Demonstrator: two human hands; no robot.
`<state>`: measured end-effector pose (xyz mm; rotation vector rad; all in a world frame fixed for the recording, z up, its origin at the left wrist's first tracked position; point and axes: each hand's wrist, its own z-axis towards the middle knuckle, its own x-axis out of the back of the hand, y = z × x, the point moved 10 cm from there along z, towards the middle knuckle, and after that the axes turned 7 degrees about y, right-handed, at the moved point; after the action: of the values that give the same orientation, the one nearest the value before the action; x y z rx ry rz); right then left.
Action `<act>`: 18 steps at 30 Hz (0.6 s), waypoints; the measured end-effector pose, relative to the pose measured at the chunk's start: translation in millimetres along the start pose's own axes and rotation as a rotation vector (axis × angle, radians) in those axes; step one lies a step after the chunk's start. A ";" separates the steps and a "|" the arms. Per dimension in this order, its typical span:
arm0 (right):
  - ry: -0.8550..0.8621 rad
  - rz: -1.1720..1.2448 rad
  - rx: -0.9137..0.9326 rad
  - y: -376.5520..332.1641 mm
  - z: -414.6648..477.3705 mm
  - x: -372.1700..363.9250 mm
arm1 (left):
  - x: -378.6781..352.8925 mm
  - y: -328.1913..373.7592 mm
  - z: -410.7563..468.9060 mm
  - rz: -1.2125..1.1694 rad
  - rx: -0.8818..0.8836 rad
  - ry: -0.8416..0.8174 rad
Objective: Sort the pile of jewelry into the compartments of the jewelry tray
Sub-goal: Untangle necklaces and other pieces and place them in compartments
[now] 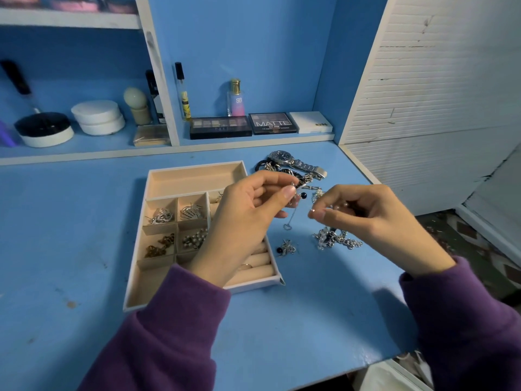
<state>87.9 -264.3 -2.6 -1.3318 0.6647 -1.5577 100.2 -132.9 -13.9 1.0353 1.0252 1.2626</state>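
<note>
A beige jewelry tray [194, 176] lies on the blue desk, with silver, brown and pearl pieces in its small compartments [161, 216]. My left hand [248, 218] hovers over the tray's right side and pinches a silver earring with a dark bead [302, 195] and a dangling chain. My right hand [363, 218] pinches a small silver piece with pearls [315, 200] just right of it. On the desk lie a matching dark-bead earring [286, 248], a silver chain heap [335, 239] and watches [296, 165].
Makeup palettes [220, 127], perfume bottles [235, 98] and jars [97, 117] stand on the shelf behind the desk. A white slatted panel [423, 80] bounds the right side. The desk's front edge [366, 359] runs near my right sleeve.
</note>
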 end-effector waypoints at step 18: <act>-0.022 0.136 -0.030 7.9 9.4 -21.7 | 5.9 0.7 1.9 0.055 -0.005 0.031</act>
<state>98.4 -246.4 -16.4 -1.2967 0.7522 -1.4268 102.1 -127.0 -12.9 1.0493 1.0228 1.3283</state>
